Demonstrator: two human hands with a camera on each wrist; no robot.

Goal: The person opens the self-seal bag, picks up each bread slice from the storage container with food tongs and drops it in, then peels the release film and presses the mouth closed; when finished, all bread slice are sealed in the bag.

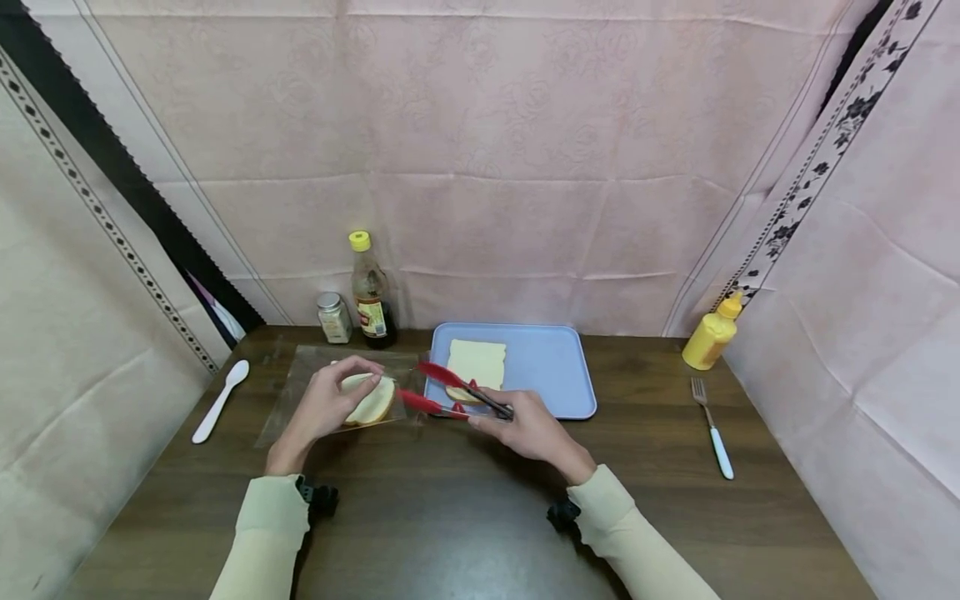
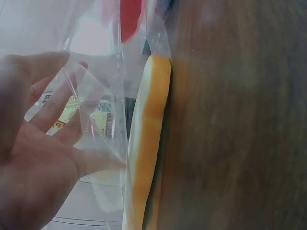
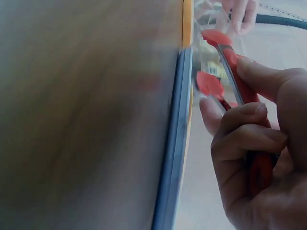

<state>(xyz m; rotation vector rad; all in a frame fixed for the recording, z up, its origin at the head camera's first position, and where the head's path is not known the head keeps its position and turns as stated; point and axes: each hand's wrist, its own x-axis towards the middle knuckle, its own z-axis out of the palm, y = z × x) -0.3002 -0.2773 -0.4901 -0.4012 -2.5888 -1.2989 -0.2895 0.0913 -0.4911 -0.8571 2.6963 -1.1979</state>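
Observation:
My left hand (image 1: 335, 398) pinches the raised film of a clear plastic bag (image 1: 288, 390). In the bag lies a slice of bread (image 1: 373, 403), its golden crust side-on in the left wrist view. My right hand (image 1: 525, 425) grips a pair of red-tipped tongs (image 3: 238, 79) by the handles. Their two tips are spread apart and point left, toward the bag's right end and the bread. Behind the tongs, on a blue tray (image 1: 551, 375), sits another slice topped with a pale square sheet of cheese (image 1: 477, 365).
A sauce bottle (image 1: 372, 300) with a yellow cap and a small shaker jar (image 1: 334, 318) stand behind the bag. A white spoon (image 1: 220, 402) lies at the left. At the right are a yellow squeeze bottle (image 1: 709, 337) and a fork (image 1: 712, 429). Cloth hangs around the wooden table (image 1: 450, 517).

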